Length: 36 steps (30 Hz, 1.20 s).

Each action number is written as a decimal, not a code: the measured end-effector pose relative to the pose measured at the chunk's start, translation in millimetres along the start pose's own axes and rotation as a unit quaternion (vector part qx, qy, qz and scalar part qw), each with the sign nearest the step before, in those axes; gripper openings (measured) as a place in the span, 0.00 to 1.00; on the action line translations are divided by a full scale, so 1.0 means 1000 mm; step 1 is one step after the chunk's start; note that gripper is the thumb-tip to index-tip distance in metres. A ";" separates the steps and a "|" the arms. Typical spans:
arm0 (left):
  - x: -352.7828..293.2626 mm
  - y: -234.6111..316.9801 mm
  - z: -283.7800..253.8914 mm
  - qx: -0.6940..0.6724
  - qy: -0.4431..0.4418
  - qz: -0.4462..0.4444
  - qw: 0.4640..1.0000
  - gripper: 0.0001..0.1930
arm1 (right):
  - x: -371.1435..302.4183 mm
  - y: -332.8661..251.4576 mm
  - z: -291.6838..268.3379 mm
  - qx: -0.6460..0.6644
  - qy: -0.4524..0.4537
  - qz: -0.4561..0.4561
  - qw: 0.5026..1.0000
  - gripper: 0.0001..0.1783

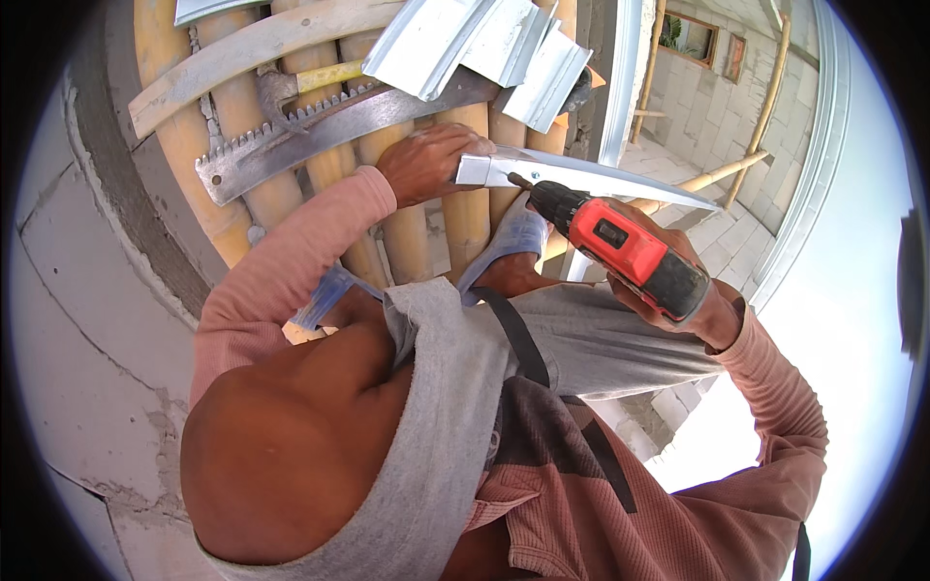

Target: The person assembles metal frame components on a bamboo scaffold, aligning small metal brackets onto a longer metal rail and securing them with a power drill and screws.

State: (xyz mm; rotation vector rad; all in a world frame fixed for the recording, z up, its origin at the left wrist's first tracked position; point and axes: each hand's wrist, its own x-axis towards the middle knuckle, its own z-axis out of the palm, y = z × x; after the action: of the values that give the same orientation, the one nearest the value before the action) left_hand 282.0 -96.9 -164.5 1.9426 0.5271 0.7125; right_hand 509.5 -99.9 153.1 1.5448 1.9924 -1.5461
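My right hand [693,261] is wrapped around a red and black cordless drill [620,242]. Its driver bit points up and left, its tip at the side of a silver metal channel [601,177]; whether it touches cannot be told. A small screw head sits in the channel near the bit. My left hand [431,162] is closed on the channel's left end, fingertips partly hidden behind it. Beyond that hand lies a large-toothed hand saw [281,160]. A hammer with a yellow handle [329,76] rests behind the saw. Several cut metal channel pieces [426,44] overlap the saw's right end.
My feet in blue sandals [513,242] stand on a platform of bamboo poles [468,218] with gaps between them. A wooden plank [242,60] lies across its far side. A block wall [87,320] runs along the left. On the right, a lower area shows bamboo props [760,107].
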 end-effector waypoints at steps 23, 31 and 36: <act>-0.001 -0.002 0.004 -0.002 0.005 0.013 1.000 0.23 | 0.009 -0.005 -0.014 0.004 -0.050 0.025 0.998 0.41; -0.002 -0.002 0.004 0.003 0.008 0.017 1.000 0.24 | 0.014 -0.012 -0.015 0.081 -0.057 0.096 0.990 0.40; -0.003 -0.004 0.006 0.001 -0.004 0.013 1.000 0.23 | 0.016 -0.015 -0.017 0.046 -0.070 0.101 0.991 0.41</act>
State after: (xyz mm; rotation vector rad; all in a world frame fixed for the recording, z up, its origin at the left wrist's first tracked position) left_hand 283.8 -100.4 -170.8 1.9570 0.4994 0.7207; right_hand 497.6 -75.9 158.9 1.5694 1.6579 -1.6348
